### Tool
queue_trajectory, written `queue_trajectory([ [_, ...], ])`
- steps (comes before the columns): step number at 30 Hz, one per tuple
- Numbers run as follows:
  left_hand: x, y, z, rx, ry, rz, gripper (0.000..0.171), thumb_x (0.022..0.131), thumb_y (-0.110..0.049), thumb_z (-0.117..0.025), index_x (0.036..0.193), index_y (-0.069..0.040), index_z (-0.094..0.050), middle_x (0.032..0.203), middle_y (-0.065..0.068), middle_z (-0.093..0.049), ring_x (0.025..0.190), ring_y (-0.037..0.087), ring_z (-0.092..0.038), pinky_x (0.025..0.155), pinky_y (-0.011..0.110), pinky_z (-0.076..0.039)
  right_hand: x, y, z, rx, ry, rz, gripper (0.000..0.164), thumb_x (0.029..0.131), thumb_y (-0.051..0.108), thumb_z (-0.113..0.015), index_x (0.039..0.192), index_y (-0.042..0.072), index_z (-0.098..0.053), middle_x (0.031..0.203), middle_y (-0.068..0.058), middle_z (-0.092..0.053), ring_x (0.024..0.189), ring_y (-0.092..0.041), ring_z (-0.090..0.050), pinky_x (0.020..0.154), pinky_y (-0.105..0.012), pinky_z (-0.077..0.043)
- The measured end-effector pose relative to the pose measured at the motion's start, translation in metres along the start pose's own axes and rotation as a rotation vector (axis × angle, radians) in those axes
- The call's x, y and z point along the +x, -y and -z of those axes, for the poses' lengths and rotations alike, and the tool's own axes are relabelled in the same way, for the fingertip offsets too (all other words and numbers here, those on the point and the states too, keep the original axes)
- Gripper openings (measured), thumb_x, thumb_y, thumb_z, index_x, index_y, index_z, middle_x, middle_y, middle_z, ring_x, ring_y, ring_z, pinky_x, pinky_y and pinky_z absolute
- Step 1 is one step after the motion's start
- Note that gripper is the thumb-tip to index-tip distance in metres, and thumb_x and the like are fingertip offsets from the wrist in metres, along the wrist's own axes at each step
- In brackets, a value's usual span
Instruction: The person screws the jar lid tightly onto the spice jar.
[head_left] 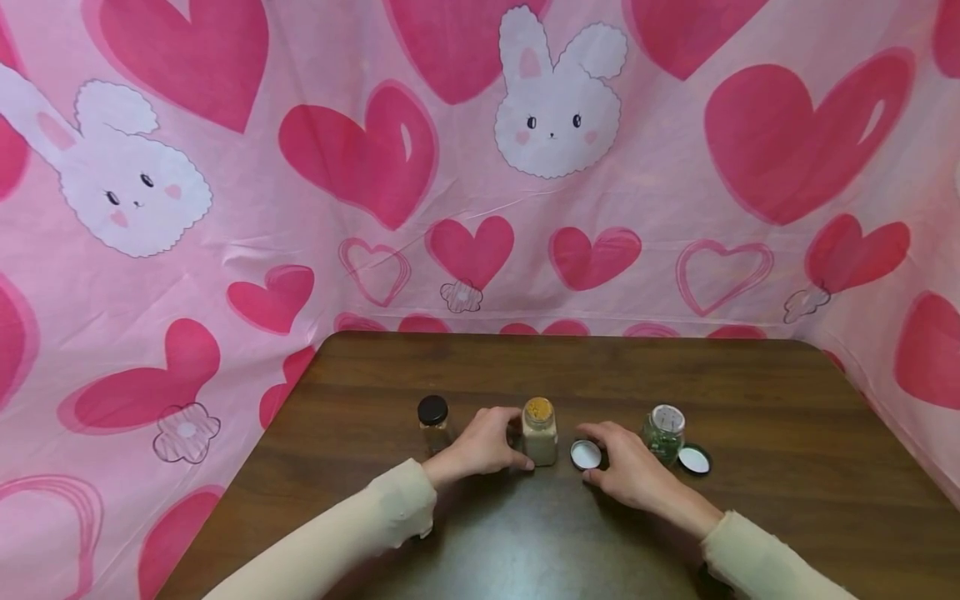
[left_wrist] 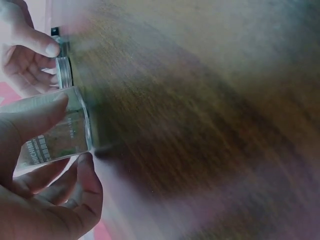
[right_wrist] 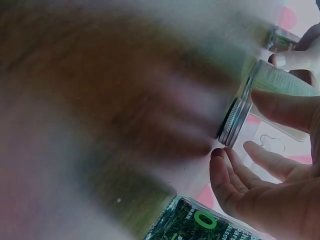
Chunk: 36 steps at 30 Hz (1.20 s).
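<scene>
Around a square glass spice jar (head_left: 540, 442) with a yellow top layer and paler contents below, my left hand (head_left: 483, 442) curls thumb and fingers. The jar stands upright and uncapped; its printed side (left_wrist: 55, 137) shows in the left wrist view. To its right, a round screw lid (head_left: 586, 455) lies with its white inside up. My right hand (head_left: 630, 467) arches loosely about this lid, thumb near one side and fingers spread at the other. In the right wrist view the ridged rim of the lid (right_wrist: 234, 122) shows between thumb and fingertips, with gaps around it.
Left of my left hand stands a jar with a black cap (head_left: 432, 410). Behind my right hand is a green herb jar (head_left: 664, 435) with a white shaker top, and another lid (head_left: 695, 459) lies beside it. A patterned pink cloth (head_left: 450, 183) hangs behind the wooden table (head_left: 570, 367).
</scene>
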<state>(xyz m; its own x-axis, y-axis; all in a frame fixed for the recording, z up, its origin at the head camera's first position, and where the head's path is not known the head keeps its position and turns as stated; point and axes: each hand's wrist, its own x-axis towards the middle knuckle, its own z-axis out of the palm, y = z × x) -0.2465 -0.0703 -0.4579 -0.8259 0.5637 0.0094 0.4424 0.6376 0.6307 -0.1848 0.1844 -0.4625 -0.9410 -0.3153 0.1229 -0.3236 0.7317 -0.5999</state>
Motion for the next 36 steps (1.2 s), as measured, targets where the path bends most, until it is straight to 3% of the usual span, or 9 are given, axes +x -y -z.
queue_trajectory([
  [17, -0.0008, -0.0029, -0.0005, -0.06, 0.004, 0.02, 0.063, 0.075, -0.018, -0.099, 0.129, -0.007, -0.07, 0.118, 0.004, -0.074, 0.093, 0.011, -0.069, 0.081, 0.028, -0.056, 0.0016, 0.0042, -0.0023, -0.014, 0.017, -0.02, 0.057, 0.074, -0.003, -0.091, 0.127, 0.001, -0.07, 0.113, -0.01, -0.066, 0.099, -0.023, -0.063, 0.087, -0.047, -0.053],
  [25, -0.0022, -0.0027, 0.0001, -0.079, -0.008, 0.019, 0.072, 0.075, -0.017, -0.099, 0.137, -0.006, -0.064, 0.124, 0.005, -0.072, 0.101, 0.016, -0.071, 0.084, 0.03, -0.056, 0.0043, 0.0051, -0.0033, -0.03, 0.033, -0.047, 0.055, 0.077, 0.002, -0.092, 0.127, 0.0, -0.07, 0.11, -0.009, -0.065, 0.099, -0.024, -0.061, 0.089, -0.05, -0.052],
  [36, -0.0025, -0.0018, -0.0006, -0.069, -0.001, 0.017, 0.067, 0.076, -0.018, -0.098, 0.135, -0.007, -0.066, 0.124, 0.004, -0.073, 0.102, 0.015, -0.071, 0.086, 0.032, -0.057, 0.005, 0.0036, -0.004, -0.029, 0.051, -0.038, 0.055, 0.076, 0.004, -0.093, 0.126, 0.0, -0.07, 0.11, -0.01, -0.064, 0.1, -0.025, -0.061, 0.089, -0.051, -0.052],
])
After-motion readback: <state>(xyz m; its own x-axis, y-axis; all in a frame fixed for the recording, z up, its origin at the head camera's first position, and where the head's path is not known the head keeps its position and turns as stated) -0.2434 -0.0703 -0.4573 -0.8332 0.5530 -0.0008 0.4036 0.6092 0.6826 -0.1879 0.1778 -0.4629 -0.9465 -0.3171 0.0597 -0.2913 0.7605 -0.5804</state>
